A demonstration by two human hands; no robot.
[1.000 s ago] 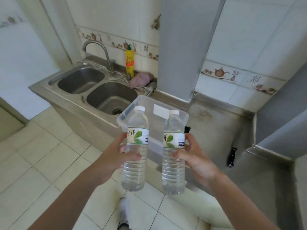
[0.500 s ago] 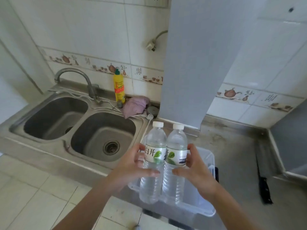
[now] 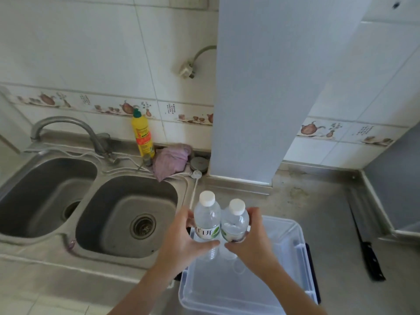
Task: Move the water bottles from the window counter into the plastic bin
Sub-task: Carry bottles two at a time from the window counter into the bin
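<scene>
Two clear water bottles with white caps and green-leaf labels stand upright side by side. My left hand [image 3: 181, 239] grips the left water bottle [image 3: 206, 218] around its label. My right hand [image 3: 252, 237] grips the right water bottle [image 3: 235, 220] the same way. Their lower ends reach down inside the far left corner of the translucent plastic bin [image 3: 297, 251], which sits on the steel counter in front of me. Whether the bottle bases touch the bin floor I cannot tell.
A double steel sink [image 3: 127, 214] with a faucet [image 3: 66, 128] lies to the left. A yellow detergent bottle [image 3: 142, 135] and a purple cloth [image 3: 172, 159] sit behind it. A black-handled knife [image 3: 366, 242] lies on the counter at the right. A grey pillar [image 3: 261, 87] rises behind.
I have stepped closer and my view has tilted down. Both hands have brought the bottles together and lowered them from above the bin into its far left corner.
</scene>
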